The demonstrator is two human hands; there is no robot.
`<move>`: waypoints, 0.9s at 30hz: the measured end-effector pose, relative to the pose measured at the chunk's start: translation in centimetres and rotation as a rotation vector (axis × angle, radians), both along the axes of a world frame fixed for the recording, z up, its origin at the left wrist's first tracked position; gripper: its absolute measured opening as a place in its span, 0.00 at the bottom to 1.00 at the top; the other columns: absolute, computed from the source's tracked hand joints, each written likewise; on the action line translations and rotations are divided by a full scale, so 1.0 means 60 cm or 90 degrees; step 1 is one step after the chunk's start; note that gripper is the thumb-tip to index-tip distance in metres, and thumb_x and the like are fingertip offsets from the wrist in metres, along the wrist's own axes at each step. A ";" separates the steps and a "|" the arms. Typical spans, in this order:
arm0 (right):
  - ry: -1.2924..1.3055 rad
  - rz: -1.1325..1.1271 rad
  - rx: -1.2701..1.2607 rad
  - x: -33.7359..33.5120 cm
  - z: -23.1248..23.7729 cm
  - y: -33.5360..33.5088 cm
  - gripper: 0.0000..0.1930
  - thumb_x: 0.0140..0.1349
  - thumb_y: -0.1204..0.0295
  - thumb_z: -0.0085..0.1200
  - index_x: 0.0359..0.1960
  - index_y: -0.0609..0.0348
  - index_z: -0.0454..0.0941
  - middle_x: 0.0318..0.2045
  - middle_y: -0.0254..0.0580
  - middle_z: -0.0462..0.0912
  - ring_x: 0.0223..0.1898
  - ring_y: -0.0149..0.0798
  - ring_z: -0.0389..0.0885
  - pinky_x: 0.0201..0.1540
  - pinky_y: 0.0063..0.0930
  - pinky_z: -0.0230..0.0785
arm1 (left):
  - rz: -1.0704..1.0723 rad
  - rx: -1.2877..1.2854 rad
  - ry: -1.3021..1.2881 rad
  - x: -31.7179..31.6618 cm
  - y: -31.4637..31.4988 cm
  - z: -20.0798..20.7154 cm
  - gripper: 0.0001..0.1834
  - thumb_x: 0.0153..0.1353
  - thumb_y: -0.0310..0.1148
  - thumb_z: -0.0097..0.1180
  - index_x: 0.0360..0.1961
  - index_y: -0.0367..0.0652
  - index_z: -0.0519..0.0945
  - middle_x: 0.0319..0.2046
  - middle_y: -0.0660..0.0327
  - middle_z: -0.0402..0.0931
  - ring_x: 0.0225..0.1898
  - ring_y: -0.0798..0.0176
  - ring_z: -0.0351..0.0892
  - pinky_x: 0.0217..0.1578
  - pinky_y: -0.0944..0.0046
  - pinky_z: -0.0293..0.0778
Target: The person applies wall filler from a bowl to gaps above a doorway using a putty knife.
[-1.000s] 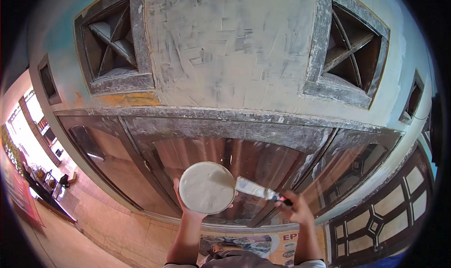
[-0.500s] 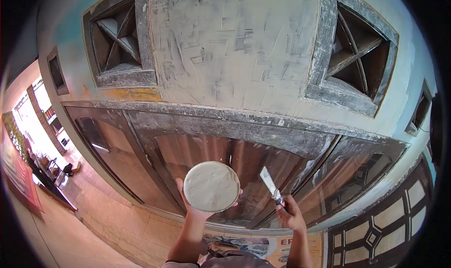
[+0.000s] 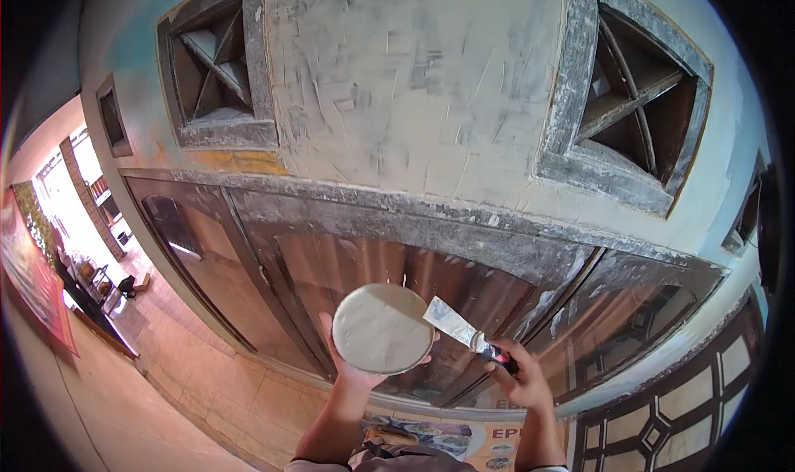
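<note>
A round container of pale grey filler paste [image 3: 381, 331] rests in my left hand [image 3: 352, 371], its fingers wrapped around the sides and underneath. The paste fills it to the rim, with a fairly smooth top. My right hand [image 3: 522, 377] grips a putty knife [image 3: 454, 321] by its black and red handle. Its metal blade, smeared with whitish paste, points up and left, and the tip is at the container's right edge. Whether blade and rim touch, I cannot tell. Ahead and above is a wall section [image 3: 414, 91] coated in patchy grey-white filler with darker streaks.
Two square wooden vents with crossed bars [image 3: 219, 66] [image 3: 633, 99] flank the coated wall. Below runs a worn wooden frame [image 3: 397, 215] with glazed panels. A patterned dark door [image 3: 662, 406] stands at lower right. Tiled floor [image 3: 224, 385] leads left toward a bright opening with scattered items.
The putty knife has swung left, its blade now at the container's edge and lying flatter. My left hand and the container have shifted slightly right. The view has tilted a little.
</note>
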State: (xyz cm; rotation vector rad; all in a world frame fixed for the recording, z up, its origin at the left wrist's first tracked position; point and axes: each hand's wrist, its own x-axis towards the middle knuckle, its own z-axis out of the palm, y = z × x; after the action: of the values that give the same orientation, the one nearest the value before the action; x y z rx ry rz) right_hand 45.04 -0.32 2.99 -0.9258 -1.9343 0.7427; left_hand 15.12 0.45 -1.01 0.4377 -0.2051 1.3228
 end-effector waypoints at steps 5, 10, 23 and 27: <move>-0.090 -0.014 -0.084 0.016 0.025 0.011 0.19 0.64 0.73 0.66 0.57 0.62 0.81 0.39 0.46 0.87 0.37 0.37 0.85 0.44 0.29 0.75 | -0.001 -0.030 -0.063 0.000 -0.006 0.029 0.61 0.55 0.86 0.40 0.78 0.51 0.56 0.76 0.40 0.52 0.67 0.12 0.57 0.53 0.07 0.62; -0.019 0.052 0.023 0.022 -0.001 0.027 0.17 0.65 0.75 0.64 0.55 0.62 0.82 0.41 0.49 0.87 0.40 0.42 0.87 0.44 0.30 0.75 | 0.044 0.016 0.041 -0.013 -0.021 0.001 0.59 0.57 0.85 0.39 0.78 0.54 0.57 0.76 0.43 0.53 0.66 0.12 0.58 0.54 0.07 0.60; -0.022 0.121 0.008 -0.029 -0.012 0.057 0.18 0.65 0.76 0.63 0.57 0.60 0.83 0.41 0.52 0.87 0.37 0.48 0.85 0.44 0.35 0.76 | 0.108 -0.037 -0.031 -0.049 -0.047 0.017 0.60 0.58 0.84 0.39 0.78 0.48 0.57 0.75 0.40 0.53 0.65 0.11 0.59 0.51 0.09 0.67; 0.023 0.121 0.071 -0.043 -0.006 0.038 0.18 0.66 0.76 0.63 0.57 0.61 0.83 0.39 0.52 0.87 0.35 0.46 0.86 0.41 0.35 0.77 | 0.110 -0.018 0.077 -0.068 -0.038 0.012 0.60 0.57 0.84 0.39 0.78 0.48 0.56 0.76 0.41 0.52 0.66 0.10 0.57 0.52 0.08 0.65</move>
State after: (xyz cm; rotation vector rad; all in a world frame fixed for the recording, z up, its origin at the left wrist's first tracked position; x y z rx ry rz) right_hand 42.44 1.97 2.63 -0.6636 -2.0290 0.7457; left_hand 11.06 -1.80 -0.27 0.5185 -0.0481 1.4609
